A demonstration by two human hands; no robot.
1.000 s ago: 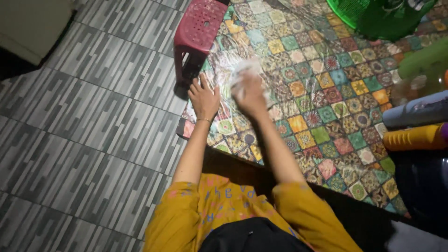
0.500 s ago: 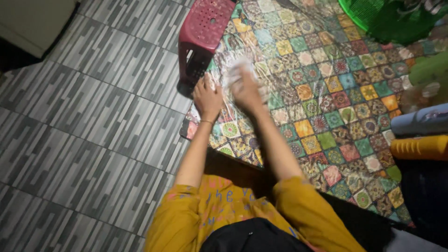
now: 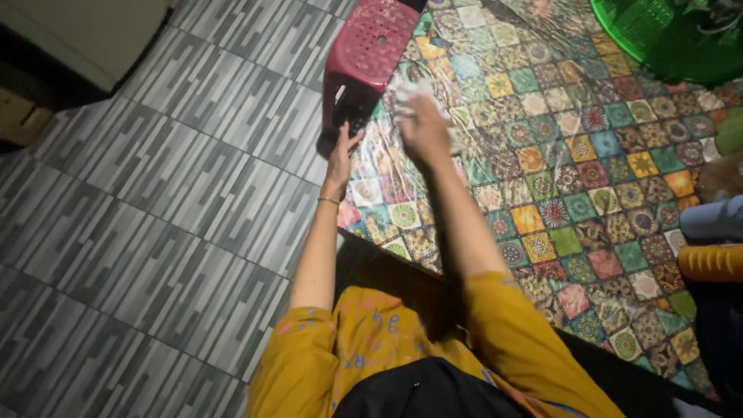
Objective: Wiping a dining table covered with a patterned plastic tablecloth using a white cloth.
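Observation:
My right hand (image 3: 423, 128) presses a crumpled white cloth (image 3: 410, 94) onto a shiny floor mat (image 3: 588, 178) printed with colourful patterned squares. My left hand (image 3: 340, 159) rests flat on the mat's left edge, fingers apart, a thin bracelet on its wrist. Both arms reach forward out of mustard-yellow sleeves (image 3: 503, 340). A small dark-pink plastic stool (image 3: 370, 48) stands just beyond both hands, at the mat's far left corner.
Grey striped floor tiles (image 3: 155, 201) lie left of the mat. A green plastic basket (image 3: 673, 35) sits at the top right. A yellow ribbed object (image 3: 712, 262) and a grey-blue one (image 3: 716, 220) are at the right edge. A pale cabinet (image 3: 85, 31) stands top left.
Both hands have shifted farther forward along the mat toward the stool, the right one carrying the cloth across the surface. The view has swung slightly left.

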